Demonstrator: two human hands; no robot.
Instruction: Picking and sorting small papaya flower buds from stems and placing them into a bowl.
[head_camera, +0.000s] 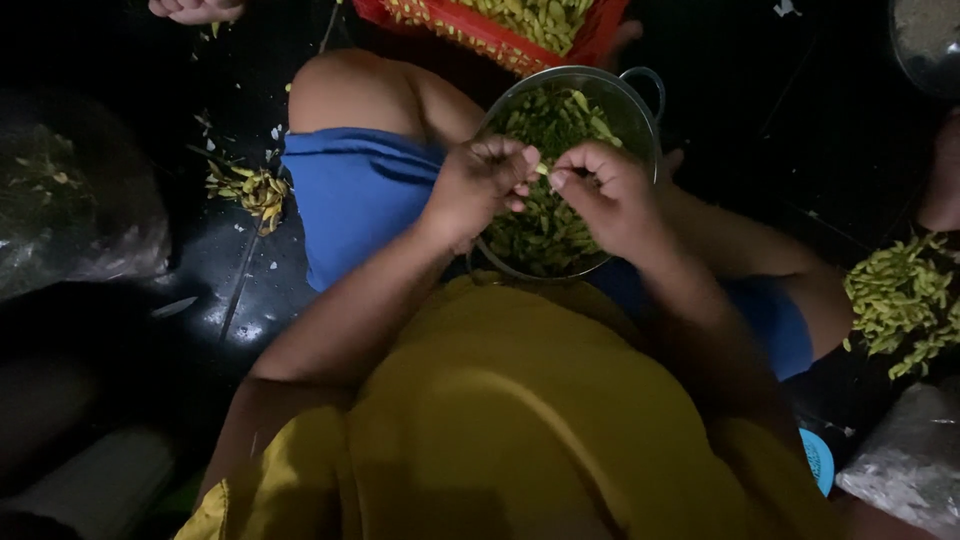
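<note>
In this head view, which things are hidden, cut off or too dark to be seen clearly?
- Pod between left hand and right hand: mostly covered by fingers.
- Metal bowl: near rim hidden behind hands.
- Red basket: cut by top edge.
- Plastic bag: contents too dark.

The red basket (480, 30) is cut by the top edge — another person's hand (195, 9) too.
</note>
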